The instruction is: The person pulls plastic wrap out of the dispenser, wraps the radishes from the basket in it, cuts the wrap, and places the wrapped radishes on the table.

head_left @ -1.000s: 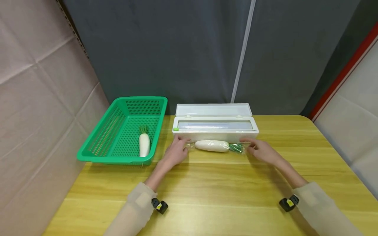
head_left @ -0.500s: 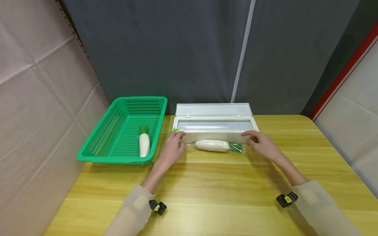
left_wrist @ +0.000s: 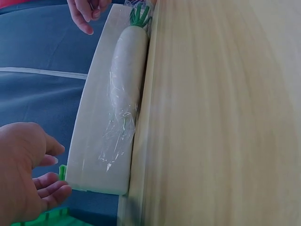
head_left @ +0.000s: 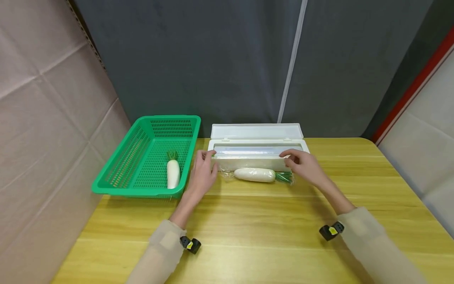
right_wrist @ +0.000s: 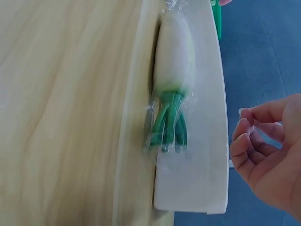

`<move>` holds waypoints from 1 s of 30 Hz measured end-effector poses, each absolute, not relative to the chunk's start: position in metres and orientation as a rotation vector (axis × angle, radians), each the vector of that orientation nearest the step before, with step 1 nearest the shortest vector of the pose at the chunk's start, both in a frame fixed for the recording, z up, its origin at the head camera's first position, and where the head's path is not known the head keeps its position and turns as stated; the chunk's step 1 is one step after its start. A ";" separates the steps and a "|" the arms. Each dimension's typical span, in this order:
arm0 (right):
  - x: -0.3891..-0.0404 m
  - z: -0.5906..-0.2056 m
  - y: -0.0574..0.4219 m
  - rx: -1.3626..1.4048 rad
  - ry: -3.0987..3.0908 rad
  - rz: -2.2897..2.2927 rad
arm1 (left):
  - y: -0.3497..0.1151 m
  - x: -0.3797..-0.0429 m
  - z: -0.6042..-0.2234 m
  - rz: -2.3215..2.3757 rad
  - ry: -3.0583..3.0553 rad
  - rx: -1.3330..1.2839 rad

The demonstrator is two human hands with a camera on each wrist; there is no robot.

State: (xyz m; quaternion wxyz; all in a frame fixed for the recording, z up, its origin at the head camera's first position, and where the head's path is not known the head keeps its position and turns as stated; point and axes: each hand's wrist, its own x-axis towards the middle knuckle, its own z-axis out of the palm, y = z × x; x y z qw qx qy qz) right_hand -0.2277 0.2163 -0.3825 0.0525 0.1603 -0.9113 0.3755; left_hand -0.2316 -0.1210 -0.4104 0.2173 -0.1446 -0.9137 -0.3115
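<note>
A white radish with green tops point(head_left: 255, 174), wrapped in clear film, lies along the front of a white cling film dispenser point(head_left: 252, 162) whose lid stands raised. At the dispenser's left end, my left hand point(head_left: 202, 173) has its fingertips by the small green slider point(left_wrist: 62, 172); the head view mostly hides the slider behind them. Whether they touch it, I cannot tell. My right hand point(head_left: 303, 165) hovers over the dispenser's right part, fingers loosely bent beside the film slot. Nothing shows between its fingertips in the right wrist view.
To the left is a green plastic basket point(head_left: 122, 192) with another white radish point(head_left: 173, 173) inside, unwrapped as far as I see. A wooden table point(head_left: 248, 236) carries everything. A dark grey curtain point(head_left: 198, 63) hangs behind the dispenser.
My left hand has moved up from the film's left end to the slider. My right hand has lifted off the film's right end and shifted left over the dispenser. The wrapped radish stays put.
</note>
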 end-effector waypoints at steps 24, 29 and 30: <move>-0.257 -0.370 0.156 0.713 -2.760 1.288 | -0.131 -0.259 -0.433 -1.180 -2.545 -0.388; -0.262 -0.368 0.140 0.747 -2.788 1.306 | -0.132 -0.265 -0.436 -1.214 -2.537 -0.399; -0.263 -0.368 0.137 0.757 -2.789 1.309 | -0.132 -0.266 -0.436 -1.220 -2.535 -0.398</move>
